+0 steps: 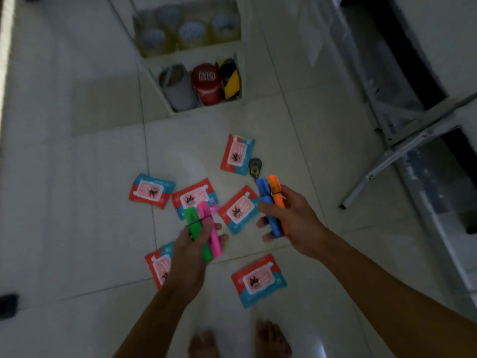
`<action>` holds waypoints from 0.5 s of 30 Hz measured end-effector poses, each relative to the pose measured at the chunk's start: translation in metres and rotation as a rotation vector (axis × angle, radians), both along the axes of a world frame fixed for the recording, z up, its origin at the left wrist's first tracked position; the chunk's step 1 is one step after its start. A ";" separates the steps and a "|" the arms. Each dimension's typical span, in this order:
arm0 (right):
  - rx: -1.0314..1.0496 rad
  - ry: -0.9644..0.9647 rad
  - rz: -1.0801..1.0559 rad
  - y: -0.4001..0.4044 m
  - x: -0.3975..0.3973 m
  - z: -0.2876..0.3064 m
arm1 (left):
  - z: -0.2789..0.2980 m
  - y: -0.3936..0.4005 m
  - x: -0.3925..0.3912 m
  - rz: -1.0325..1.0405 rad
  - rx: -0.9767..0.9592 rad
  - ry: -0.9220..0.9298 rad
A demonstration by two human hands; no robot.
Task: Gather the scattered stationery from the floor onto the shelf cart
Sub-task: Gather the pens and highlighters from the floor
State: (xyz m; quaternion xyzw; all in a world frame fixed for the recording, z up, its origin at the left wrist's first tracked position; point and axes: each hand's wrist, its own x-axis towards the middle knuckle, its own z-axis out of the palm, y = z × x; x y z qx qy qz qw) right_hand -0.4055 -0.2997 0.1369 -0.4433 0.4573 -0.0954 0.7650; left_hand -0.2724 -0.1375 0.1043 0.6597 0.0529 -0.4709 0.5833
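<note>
My left hand is closed around a green highlighter and a pink highlighter, held upright side by side. In my right hand I grip a blue highlighter and an orange highlighter. Both hands hover above the tiled floor, where several red-and-blue packets lie scattered. A small grey correction tape rests beside the farthest packet. The white shelf cart stands beyond the packets, a few tiles ahead.
The cart's lower tier holds a grey roll, a red roll and a yellow-black tape roll; the tier above holds clear tape rolls. A metal rack leg slants down at the right. My bare feet show at the bottom.
</note>
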 end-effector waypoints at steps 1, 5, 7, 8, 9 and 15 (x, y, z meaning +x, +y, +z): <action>-0.029 0.002 0.054 -0.006 0.005 0.023 | 0.022 -0.011 0.002 -0.001 -0.024 0.007; -0.140 -0.029 0.181 -0.030 0.027 0.100 | 0.102 -0.054 0.016 -0.026 -0.082 -0.018; -0.097 -0.071 0.136 -0.041 0.040 0.133 | 0.135 -0.074 0.027 -0.021 -0.132 -0.014; -0.022 -0.094 0.087 -0.048 0.047 0.148 | 0.151 -0.085 0.033 -0.004 -0.160 -0.006; 0.060 -0.130 0.050 -0.055 0.054 0.162 | 0.167 -0.095 0.040 0.010 -0.191 -0.004; 0.146 -0.303 0.019 -0.100 0.092 0.216 | 0.240 -0.149 0.088 0.074 -0.323 0.011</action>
